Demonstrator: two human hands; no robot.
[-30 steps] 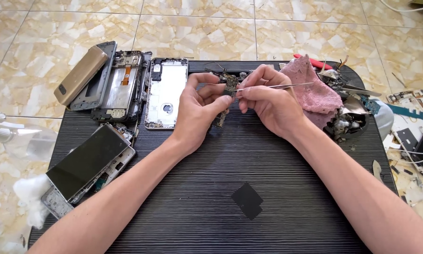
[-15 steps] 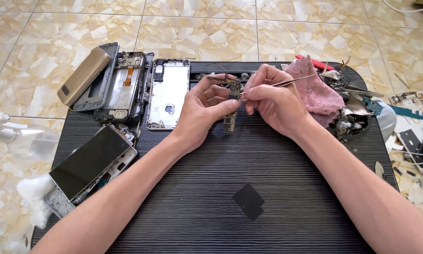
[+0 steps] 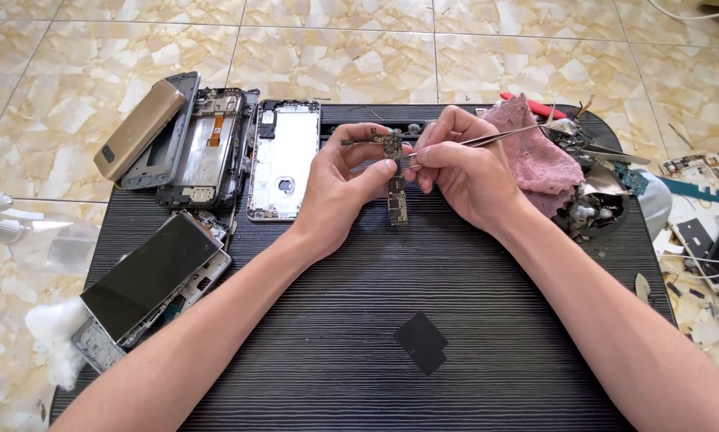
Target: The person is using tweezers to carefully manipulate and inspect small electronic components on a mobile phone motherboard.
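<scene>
My left hand [image 3: 345,186] pinches a small L-shaped phone circuit board [image 3: 395,178] upright above the black ribbed mat [image 3: 391,320]. My right hand [image 3: 460,170] grips thin metal tweezers [image 3: 487,138], and their tip touches the top of the board close to my left thumb. Both hands meet over the far middle of the mat.
A silver phone frame [image 3: 283,158] lies left of the hands. Further left sit stacked phone frames [image 3: 207,144] and a gold phone [image 3: 138,128]. A phone with a dark screen [image 3: 147,276] lies at the mat's left edge. A pink cloth [image 3: 535,156] and loose parts [image 3: 595,204] sit right.
The hands and the board stay together; the view has shifted slightly. The tweezers' tip has moved in onto the top of the board.
</scene>
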